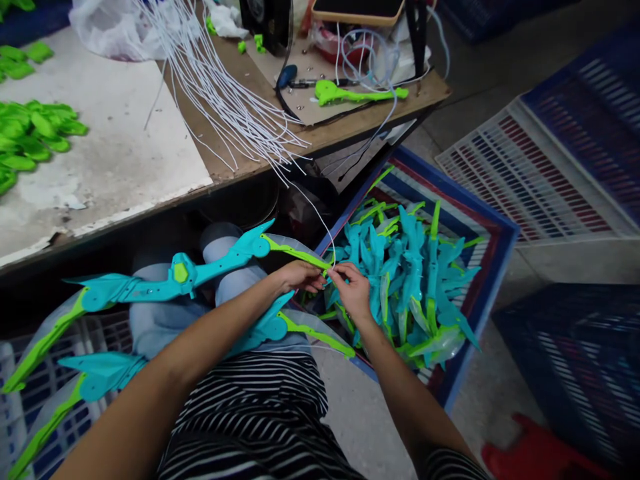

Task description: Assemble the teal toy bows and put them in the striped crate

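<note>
Across my lap lies a teal and lime-green toy bow (210,268), its green limb tip at my hands. My left hand (301,275) is closed around that tip. The fingers of my right hand (351,285) pinch a white string (327,230) at the same tip, so both hands nearly touch. The string runs up toward a bundle of white strings (220,93) hanging over the table edge. A second toy bow (270,328) rests on my lap below the first, partly hidden by my left forearm. Whether the string passes through the tip is too small to tell.
A blue crate (480,293) heaped with teal and green bow parts (410,267) stands to the right. On the wooden table (150,133) are green pieces (35,133), a green part (357,93) and a phone-like device (357,8). More crates (560,360) and a red object (540,453) stand right.
</note>
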`<state>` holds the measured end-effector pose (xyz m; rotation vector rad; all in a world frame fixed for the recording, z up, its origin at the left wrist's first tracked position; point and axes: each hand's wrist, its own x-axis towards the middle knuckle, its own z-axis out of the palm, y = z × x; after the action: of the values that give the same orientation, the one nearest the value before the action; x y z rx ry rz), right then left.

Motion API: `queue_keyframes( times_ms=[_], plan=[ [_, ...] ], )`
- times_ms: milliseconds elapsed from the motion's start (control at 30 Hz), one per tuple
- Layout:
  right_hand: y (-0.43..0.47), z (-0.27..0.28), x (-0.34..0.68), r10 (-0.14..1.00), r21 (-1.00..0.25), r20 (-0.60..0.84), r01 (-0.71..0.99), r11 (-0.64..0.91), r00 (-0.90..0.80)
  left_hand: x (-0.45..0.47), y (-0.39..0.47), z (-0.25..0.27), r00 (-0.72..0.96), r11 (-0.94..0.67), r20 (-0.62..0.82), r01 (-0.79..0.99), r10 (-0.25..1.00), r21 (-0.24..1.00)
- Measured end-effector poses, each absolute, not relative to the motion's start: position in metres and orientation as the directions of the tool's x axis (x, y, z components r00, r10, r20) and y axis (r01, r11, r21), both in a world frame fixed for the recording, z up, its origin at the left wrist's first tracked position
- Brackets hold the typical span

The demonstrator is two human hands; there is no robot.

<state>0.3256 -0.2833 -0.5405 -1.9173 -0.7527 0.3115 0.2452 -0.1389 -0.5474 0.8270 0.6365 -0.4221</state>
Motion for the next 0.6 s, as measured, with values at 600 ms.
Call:
queue_keyframes(
  times_ms=[600],
  plan=[
    [-0.294, -0.557, 0.323, 0.666, -0.725, 0.366, 0.648, -0.234, 0.650, 0.248, -0.151, -0.551, 0.793, 0.491, -0.607, 0.550, -0.052, 0.676]
  ],
)
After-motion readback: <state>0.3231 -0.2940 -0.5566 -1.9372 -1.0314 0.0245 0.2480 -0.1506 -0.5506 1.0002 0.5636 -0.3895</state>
